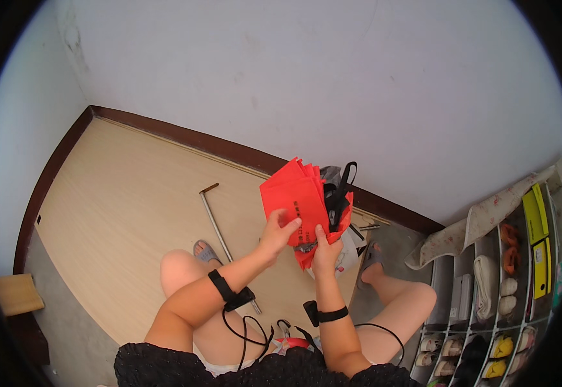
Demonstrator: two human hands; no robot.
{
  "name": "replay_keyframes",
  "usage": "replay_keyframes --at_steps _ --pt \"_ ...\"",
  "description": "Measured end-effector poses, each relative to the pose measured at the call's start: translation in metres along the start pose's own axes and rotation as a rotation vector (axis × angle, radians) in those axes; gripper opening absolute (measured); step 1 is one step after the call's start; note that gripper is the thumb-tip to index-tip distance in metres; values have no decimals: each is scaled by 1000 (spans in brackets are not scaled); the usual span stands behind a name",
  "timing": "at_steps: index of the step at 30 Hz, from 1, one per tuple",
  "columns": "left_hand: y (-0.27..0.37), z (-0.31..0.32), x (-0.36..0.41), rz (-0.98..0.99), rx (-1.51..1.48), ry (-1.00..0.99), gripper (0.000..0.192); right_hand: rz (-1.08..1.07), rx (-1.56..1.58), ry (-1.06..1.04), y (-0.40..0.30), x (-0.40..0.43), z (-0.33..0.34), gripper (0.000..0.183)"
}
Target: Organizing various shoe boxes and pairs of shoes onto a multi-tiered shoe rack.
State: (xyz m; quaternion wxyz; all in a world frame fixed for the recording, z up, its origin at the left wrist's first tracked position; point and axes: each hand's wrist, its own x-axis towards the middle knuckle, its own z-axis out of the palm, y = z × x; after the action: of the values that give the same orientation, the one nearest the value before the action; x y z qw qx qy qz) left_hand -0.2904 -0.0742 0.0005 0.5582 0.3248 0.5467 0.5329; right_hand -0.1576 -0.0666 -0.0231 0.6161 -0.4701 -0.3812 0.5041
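Observation:
My left hand (281,233) lies against the front of a folded red fabric bag (293,193) that bears dark writing, its thumb and fingers spread. With my right hand (327,246) I grip the lower right edge of the red bundle, thumb on the front. Black straps (340,198) and dark crumpled material stick out on the bundle's right side, one strap looping upward. Below and behind the bundle, partly hidden, is a white printed bag or sheet (346,254). A metal rod with a bent brown end (215,220) lies on the board to the left of my hands.
A pale wooden board (131,193) covers the floor along the wall's brown skirting (189,140). At the right stands a shoe rack (469,331) with shoes, yellow boxes (535,217) and a rolled cloth (484,285). Black cables (244,334) hang near my lap.

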Motion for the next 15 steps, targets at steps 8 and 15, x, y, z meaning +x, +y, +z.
replay_keyframes --at_steps 8,15 --pt "28 -19 -8 -196 -223 -76 79 205 455 -276 -13 -27 -3 41" --pt "2 -30 4 -316 -589 -448 54 727 857 -496 16 -22 -11 44"
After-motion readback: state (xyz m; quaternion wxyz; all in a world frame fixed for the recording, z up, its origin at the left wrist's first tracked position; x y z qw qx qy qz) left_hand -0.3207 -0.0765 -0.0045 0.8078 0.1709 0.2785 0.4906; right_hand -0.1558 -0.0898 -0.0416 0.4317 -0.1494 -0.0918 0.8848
